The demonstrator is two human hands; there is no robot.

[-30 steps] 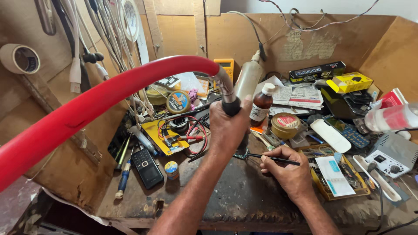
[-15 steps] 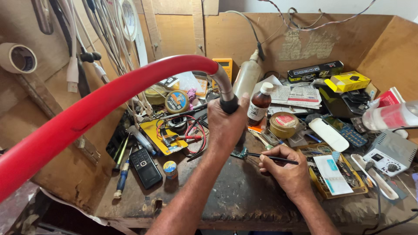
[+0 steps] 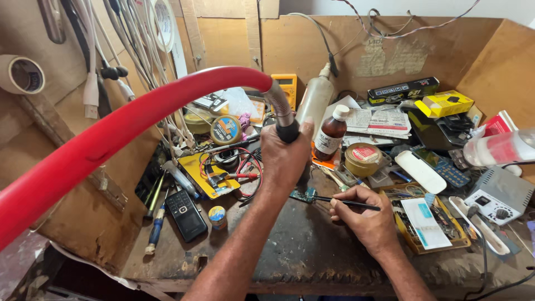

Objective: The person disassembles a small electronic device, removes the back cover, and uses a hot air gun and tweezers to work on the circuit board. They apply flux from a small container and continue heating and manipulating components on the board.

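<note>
Circuit board (image 3: 304, 195), small and green, lies on the dark worn table (image 3: 290, 251) between the two hands. Left hand (image 3: 284, 159) has its fingers wrapped tight around the black handle of a hot-air wand (image 3: 281, 114), whose metal neck rises into a thick red hose (image 3: 111, 139) arching off to the left; the handle points down just above the board. Right hand (image 3: 365, 214) pinches slim black tweezers (image 3: 345, 203) between thumb and fingers, the tip reaching the board's edge. Just behind stand a brown glass bottle (image 3: 330, 134) with a white cap and a squeeze bottle (image 3: 314, 100). A roll of tape (image 3: 362, 159) sits near the bottle. Left of the arm lie a black keypad phone (image 3: 186, 214) and a yellow card of tools (image 3: 214, 175); a grey control unit (image 3: 499, 195) sits far right.
</note>
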